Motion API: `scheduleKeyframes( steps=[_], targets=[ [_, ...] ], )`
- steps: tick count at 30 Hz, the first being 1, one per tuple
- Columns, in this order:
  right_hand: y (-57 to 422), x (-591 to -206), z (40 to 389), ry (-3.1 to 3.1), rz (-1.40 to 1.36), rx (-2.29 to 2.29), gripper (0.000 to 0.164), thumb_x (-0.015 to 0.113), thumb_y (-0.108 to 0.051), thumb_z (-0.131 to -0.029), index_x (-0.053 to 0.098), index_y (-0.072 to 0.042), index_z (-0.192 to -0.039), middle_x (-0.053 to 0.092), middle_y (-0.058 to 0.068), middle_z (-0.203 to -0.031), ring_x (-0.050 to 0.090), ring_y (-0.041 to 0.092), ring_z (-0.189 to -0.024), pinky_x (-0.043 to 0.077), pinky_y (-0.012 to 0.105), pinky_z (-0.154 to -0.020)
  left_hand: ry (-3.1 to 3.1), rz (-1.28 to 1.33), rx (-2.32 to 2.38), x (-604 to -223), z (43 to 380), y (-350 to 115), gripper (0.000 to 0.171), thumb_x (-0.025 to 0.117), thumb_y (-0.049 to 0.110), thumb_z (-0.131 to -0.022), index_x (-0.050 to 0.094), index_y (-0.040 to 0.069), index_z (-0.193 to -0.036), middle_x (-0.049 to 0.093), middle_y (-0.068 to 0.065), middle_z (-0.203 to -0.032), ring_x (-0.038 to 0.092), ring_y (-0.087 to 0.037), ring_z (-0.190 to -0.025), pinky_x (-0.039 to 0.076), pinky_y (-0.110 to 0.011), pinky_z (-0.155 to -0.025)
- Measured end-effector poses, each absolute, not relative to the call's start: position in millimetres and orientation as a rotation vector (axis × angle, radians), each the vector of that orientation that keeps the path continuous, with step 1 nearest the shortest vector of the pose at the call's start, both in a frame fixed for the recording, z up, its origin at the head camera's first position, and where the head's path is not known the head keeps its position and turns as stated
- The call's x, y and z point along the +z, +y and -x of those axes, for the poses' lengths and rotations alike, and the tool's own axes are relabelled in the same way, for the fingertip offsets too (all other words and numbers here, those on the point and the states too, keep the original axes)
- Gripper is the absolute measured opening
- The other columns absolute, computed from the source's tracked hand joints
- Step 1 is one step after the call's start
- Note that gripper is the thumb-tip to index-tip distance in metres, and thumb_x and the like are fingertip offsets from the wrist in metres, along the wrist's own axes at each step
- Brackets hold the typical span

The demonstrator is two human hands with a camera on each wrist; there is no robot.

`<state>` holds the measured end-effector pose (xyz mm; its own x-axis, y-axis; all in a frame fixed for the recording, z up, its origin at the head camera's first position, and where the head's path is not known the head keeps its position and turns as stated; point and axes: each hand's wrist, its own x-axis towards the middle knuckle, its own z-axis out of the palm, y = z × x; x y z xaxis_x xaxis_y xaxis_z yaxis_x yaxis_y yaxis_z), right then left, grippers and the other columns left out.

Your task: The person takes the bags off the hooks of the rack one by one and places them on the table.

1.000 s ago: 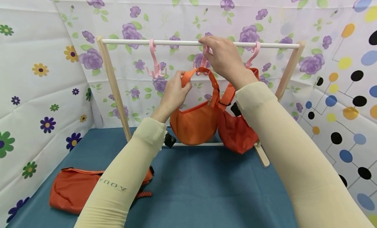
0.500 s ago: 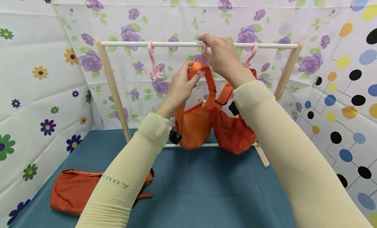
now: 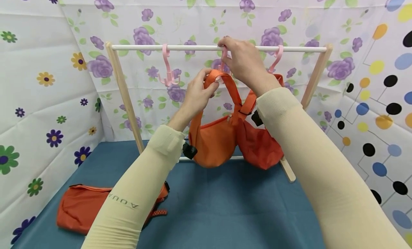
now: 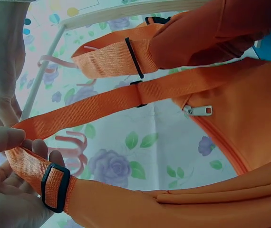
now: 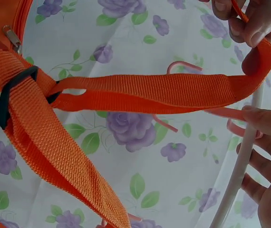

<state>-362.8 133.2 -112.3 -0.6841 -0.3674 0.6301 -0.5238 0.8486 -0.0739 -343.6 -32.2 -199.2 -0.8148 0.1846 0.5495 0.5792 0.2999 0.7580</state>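
Observation:
My left hand pinches the strap of an orange waist bag between thumb and fingers, near its black slider. The bag hangs below with its zipper facing up. In the head view the strap's raised loop overlaps the lower prongs of the middle pink hook. My right hand holds that hook near its top, at the white rail, thumb on the hook and fingers behind the rail. Touching the orange bag's right side, a red-orange bag hangs from the right pink hook.
Another pink hook hangs at the rail's left with nothing on it. Wooden posts carry the rail. A red-orange bag lies on the blue cloth at front left, partly behind my left sleeve. Patterned sheets stand around.
My left hand has moved right and slightly up, bringing the strap loop closer to the middle hook. The orange bag swung and now hangs a little lower. My right hand stays at the hook.

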Motion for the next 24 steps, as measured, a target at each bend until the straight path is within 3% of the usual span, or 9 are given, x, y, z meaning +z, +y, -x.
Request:
scheduleKeyframes(
  steps=[3,10,24],
  targets=[
    [133.5,-114.7,363.4,-2.369,-0.674,0.345,0.030,0.058,-0.012,-0.107,0.065,-0.006,-0.135,0.073,0.010,-0.125,0.064,0.033,-0.101,0.047,0.045,-0.093,-2.234,0.684,-1.508,-200.3,342.0,-36.3,0.037,0.061,0.014,-0.105,0.057,0.010,-0.141,0.063,-0.011,-0.106,0.064,-0.020,-0.080,0.052,-0.027,-0.073],
    [134.3,-120.7,364.9,-2.344,-0.687,0.350,0.030,0.053,-0.013,-0.109,0.064,-0.007,-0.137,0.072,0.010,-0.128,0.065,0.032,-0.121,0.036,0.043,-0.118,-2.277,0.655,-1.486,-200.7,339.7,-44.2,0.038,0.061,0.016,-0.105,0.057,0.010,-0.142,0.063,-0.011,-0.112,0.065,-0.021,-0.083,0.051,-0.028,-0.072],
    [134.8,-123.3,363.7,-2.338,-0.710,0.318,0.032,0.052,-0.013,-0.109,0.060,-0.006,-0.140,0.065,0.010,-0.140,0.056,0.032,-0.135,0.033,0.041,-0.121,-2.285,0.637,-1.449,-199.6,334.3,-62.5,0.038,0.062,0.018,-0.105,0.058,0.010,-0.142,0.063,-0.012,-0.111,0.067,-0.026,-0.085,0.051,-0.029,-0.071]
  ],
)
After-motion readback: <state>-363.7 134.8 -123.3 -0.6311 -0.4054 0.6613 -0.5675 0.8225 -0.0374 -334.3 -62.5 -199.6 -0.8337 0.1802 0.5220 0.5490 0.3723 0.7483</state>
